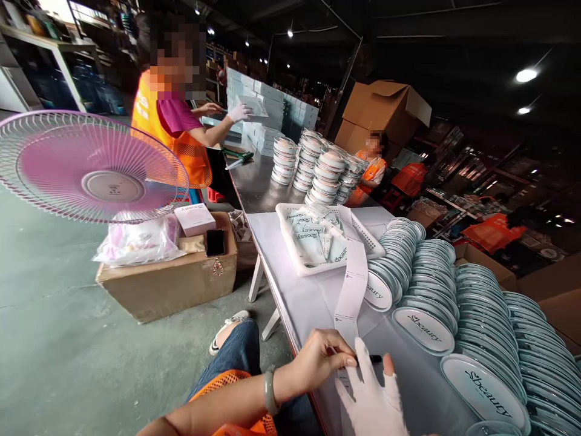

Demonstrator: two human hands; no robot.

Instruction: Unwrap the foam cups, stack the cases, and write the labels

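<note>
My left hand [324, 357] is bare, with a bangle on the wrist. Its thumb and fingers are pinched together above the table; whatever they hold is too small to make out. Just right of it, my right hand [376, 393] wears a white glove with one fingertip bare. Its fingers are spread and touch or nearly touch the left fingertips. A small black object [375, 358] shows behind the gloved fingers; its kind is unclear. A long white label strip [351, 290] runs from the basket down beneath both hands.
A white plastic basket [290, 260] holds printed sachets [311, 239]. Rows of round lidded containers [424, 327] marked "beauty" line the right side. Stacked containers [327, 169] stand farther back. A pink fan [95, 169] and cardboard box [172, 290] are left; a co-worker [181, 127] handles a pale box.
</note>
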